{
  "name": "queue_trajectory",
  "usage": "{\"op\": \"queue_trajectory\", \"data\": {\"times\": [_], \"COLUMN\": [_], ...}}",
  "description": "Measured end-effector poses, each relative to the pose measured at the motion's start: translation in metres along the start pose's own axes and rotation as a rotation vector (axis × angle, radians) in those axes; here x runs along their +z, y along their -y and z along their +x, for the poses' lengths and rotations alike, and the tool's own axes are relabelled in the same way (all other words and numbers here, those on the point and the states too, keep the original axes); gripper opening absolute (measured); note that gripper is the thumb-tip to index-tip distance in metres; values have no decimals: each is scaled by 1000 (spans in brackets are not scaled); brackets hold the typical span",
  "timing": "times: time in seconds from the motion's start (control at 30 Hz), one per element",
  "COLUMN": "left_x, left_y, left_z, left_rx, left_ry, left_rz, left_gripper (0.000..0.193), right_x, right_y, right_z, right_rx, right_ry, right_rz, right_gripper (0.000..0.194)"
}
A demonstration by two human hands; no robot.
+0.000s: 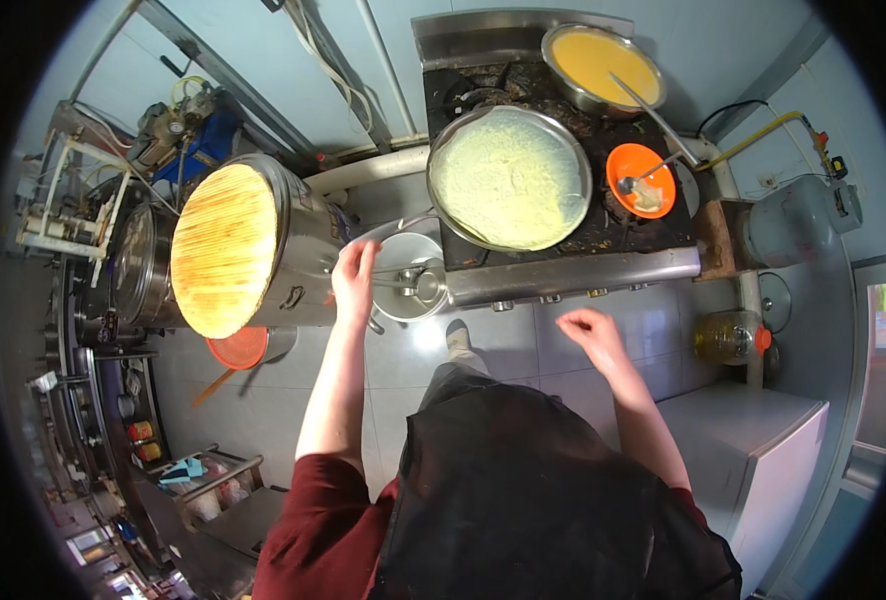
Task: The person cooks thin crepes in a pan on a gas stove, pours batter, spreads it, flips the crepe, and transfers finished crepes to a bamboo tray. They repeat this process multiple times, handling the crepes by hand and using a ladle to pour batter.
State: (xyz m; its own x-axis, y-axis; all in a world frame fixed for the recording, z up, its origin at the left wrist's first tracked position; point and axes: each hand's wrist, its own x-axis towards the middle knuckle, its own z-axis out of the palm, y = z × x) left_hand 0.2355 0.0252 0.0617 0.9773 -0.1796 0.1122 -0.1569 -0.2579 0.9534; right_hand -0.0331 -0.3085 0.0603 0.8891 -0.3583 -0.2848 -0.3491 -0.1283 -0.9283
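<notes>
My left hand point(355, 277) is at the end of the metal handle point(398, 225) of a wide round frying pan point(585, 196), its fingers curled around it. A thin pale yellow-green batter crepe point(507, 176) covers most of the pan's bottom, with bare metal at the upper right. The pan sits on the gas stove point(480, 279). In front of the stove's edge, my right hand point(593, 337) hangs in the air, its fingers drawn together, with nothing visible in them.
A steel bowl of yellow batter point(600, 64) with a ladle and an orange bowl point(640, 161) with a spoon stand on the stove. At left, browned flat sheets point(225, 251) top a steel drum. A metal pot point(394, 304) holds ladles below the handle. A gas cylinder point(792, 221) stands right.
</notes>
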Motion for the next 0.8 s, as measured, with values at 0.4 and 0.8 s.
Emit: {"op": "queue_trajectory", "data": {"times": [0.4,0.8], "left_x": [79,125], "left_y": [1,10], "left_z": [214,261], "left_rx": [503,603], "left_ry": [779,1182], "left_rz": [676,868], "left_gripper": [23,24], "right_x": [118,129], "right_y": [55,47], "right_z": [219,247], "right_rx": [-17,25], "right_ry": [3,182], "right_rz": [-662,-857], "right_gripper": [19,12]}}
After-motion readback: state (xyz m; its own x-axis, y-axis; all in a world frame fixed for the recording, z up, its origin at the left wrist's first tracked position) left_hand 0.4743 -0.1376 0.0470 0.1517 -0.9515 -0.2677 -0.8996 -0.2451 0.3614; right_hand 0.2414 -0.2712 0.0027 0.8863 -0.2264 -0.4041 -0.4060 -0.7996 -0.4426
